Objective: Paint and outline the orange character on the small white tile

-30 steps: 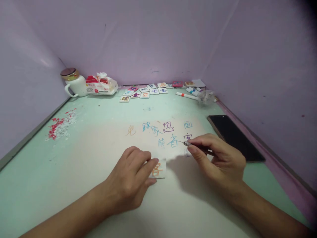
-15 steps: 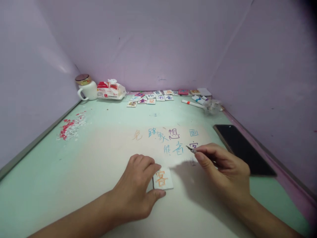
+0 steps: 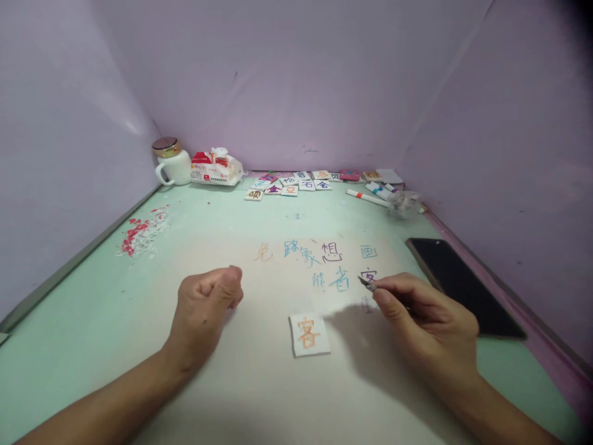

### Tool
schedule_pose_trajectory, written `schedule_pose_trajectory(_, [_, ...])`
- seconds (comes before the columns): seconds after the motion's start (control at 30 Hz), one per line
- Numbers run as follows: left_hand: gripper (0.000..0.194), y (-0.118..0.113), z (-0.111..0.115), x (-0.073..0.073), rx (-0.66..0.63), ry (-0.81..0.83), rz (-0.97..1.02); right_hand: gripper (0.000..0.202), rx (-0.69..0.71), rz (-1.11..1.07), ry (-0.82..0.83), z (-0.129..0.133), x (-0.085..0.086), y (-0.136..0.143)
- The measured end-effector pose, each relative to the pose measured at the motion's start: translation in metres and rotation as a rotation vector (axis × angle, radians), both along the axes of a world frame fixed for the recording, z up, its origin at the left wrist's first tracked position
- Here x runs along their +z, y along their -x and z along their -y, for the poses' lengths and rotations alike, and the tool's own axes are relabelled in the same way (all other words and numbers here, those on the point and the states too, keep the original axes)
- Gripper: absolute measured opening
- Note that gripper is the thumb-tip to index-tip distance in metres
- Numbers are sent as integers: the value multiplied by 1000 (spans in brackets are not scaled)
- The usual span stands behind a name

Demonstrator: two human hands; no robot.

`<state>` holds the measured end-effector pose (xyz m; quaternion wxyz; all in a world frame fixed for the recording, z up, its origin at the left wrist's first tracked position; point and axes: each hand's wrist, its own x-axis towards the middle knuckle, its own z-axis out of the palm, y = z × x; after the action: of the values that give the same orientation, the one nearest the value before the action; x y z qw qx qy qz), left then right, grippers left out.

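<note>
A white square tile (image 3: pixel 310 335) with an orange painted character lies flat on the table in front of me. To its left, my left hand (image 3: pixel 204 309) is closed in a loose fist with the thumb over the bent fingers, apart from the tile; I see nothing in it. My right hand (image 3: pixel 426 321) pinches a craft knife (image 3: pixel 367 283) between thumb and fingers. Its pointed metal blade aims left, near a purple character written on the tabletop. Most of the knife's handle is hidden inside the hand.
A black phone (image 3: pixel 463 287) lies to the right. Along the back are several character tiles (image 3: pixel 290 191), marker pens (image 3: pixel 368 197), a crumpled clear plastic bag (image 3: pixel 404 204), a tissue pack (image 3: pixel 215 168) and a white mug (image 3: pixel 175 168). Red and white scraps (image 3: pixel 141 232) lie left. Coloured characters mark the tabletop (image 3: pixel 139 321).
My left hand has let go of the tile, moved left and curled into a fist. The right hand still holds the knife at nearly the same place. The view has shifted slightly.
</note>
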<state>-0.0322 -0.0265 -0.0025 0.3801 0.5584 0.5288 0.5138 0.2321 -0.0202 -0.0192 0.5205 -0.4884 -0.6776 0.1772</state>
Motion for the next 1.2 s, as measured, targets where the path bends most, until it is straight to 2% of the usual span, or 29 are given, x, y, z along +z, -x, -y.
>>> schedule_pose_trajectory(0.07, [38,-3,0,4,1,-74,-132,14,-16,-11,2,1,1,1])
schedule_pose_trajectory(0.13, [10,-7,2,6,-24,-161,-247,14,-27,-32,6,3,4,2])
schedule_pose_trajectory(0.23, [40,-15,8,1,-184,-275,-464,13,-41,-86,40,6,6,3])
schedule_pose_trajectory(0.33, [44,-24,15,-10,-348,-282,-681,10,-37,-159,139,8,5,3])
schedule_pose_trajectory(0.43, [46,-33,20,-17,-397,-203,-824,8,-20,-249,262,7,0,0])
schedule_pose_trajectory(0.53, [34,-37,21,-17,-414,-245,-824,13,18,-365,389,3,-6,-4])
schedule_pose_trajectory(0.7, [26,-35,19,-14,-440,-580,-781,20,89,-556,501,-4,-8,-4])
schedule_pose_trajectory(0.77, [25,-34,19,-14,-458,-646,-799,20,99,-591,511,-6,-5,-2])
schedule_pose_trajectory(1.2, [28,-33,17,-12,-442,-669,-837,18,149,-571,538,-6,-6,0])
